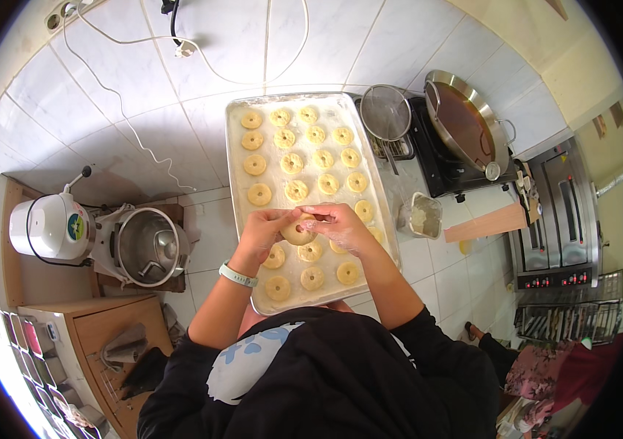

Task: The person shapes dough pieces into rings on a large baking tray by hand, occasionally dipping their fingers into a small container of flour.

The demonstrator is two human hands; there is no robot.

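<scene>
Between both hands, above the tray, I hold a pale ring of doughnut dough (297, 233), its small hole showing near the middle. My left hand (265, 228), with a light band on the wrist, pinches its upper left side. On its right edge are the closed, flour-dusted fingers of my right hand (338, 225). Beneath lies a large floured metal tray (242, 212) with rows of similar dough rings, such as one dough ring (259, 194) left of my hands and another dough ring (312, 277) below them. My forearms hide part of the tray.
Right of the tray stand a sieve (385, 112), a black stove (436, 157) with a wide pan of brown oil (465, 121), and a clear jug (423, 216). A stand mixer (55, 227) is at left, an oven (557, 212) at right. Another person (546, 369) is at lower right.
</scene>
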